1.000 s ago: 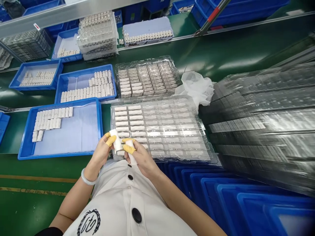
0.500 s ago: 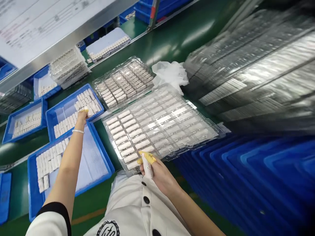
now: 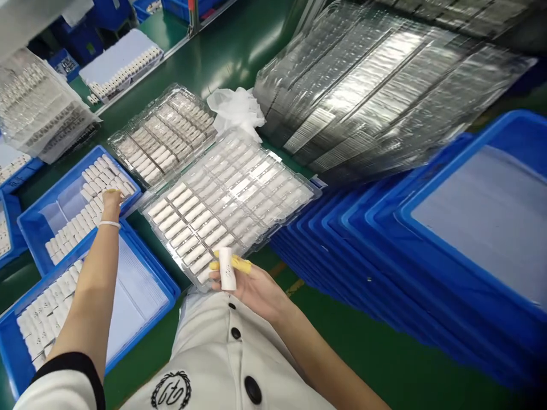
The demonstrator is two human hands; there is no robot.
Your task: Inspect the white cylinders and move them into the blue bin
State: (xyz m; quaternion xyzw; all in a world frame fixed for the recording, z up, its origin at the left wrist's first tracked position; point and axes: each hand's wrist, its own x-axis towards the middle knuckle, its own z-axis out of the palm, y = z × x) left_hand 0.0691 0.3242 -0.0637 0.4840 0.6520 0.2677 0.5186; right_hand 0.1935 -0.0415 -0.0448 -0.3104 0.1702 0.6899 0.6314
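My right hand [image 3: 245, 282], with yellow finger cots, holds a small white block part [image 3: 226, 269] upright at the near edge of a clear blister tray [image 3: 273, 191] partly filled with the same white parts. My left hand [image 3: 111, 200] is stretched out to the far blue bin [image 3: 38, 219], resting on the rows of white parts [image 3: 92, 196] in it; its fingers are bent down among them and mostly hidden. A white bracelet sits on that wrist.
A nearer blue bin [image 3: 147, 282] holds more white parts on a pale liner. A second filled blister tray [image 3: 162, 136] lies behind. Stacked empty clear trays [image 3: 376, 85] and a crumpled plastic bag [image 3: 237, 108] are at the back; nested blue bins [image 3: 427, 245] stand right.
One second ago both hands held white parts together near my body. The left hand has since reached out to the far blue bin; the right keeps its part. The view has swung right.
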